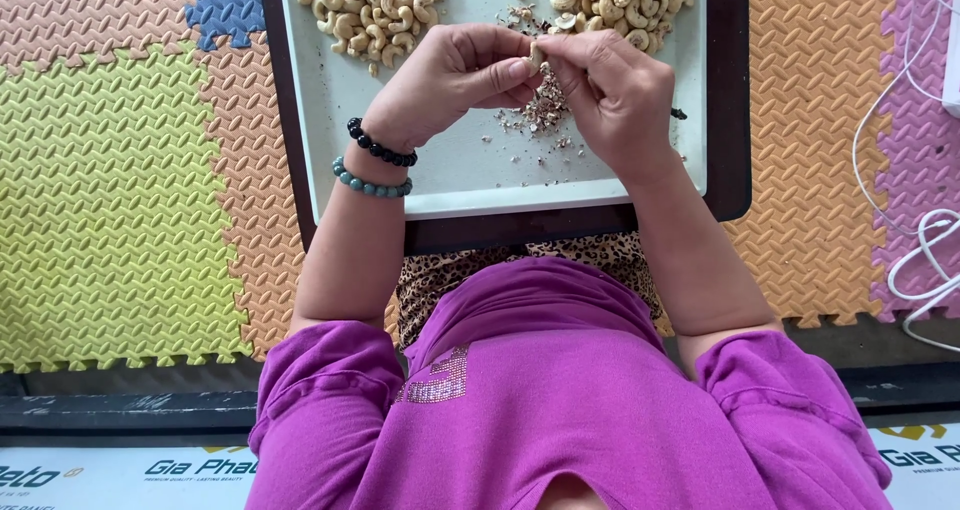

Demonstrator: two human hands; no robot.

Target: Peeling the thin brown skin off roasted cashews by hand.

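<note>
My left hand [455, 75] and my right hand [615, 90] meet over a pale tray [460, 175], pinching one small cashew nut [538, 55] between the fingertips of both. Under the hands lies a little heap of brown skin flakes [545, 110]. One pile of cashews [375, 10] lies at the tray's far left, another pile of cashews [615, 0] at its far right. Two bead bracelets, one black [380, 150] and one green [370, 183], ring my left wrist.
The tray rests on a dark board [735, 90] over my lap. Foam puzzle mats in yellow [100, 200], orange [810, 170] and pink cover the floor. White cables [915, 220] trail at the right.
</note>
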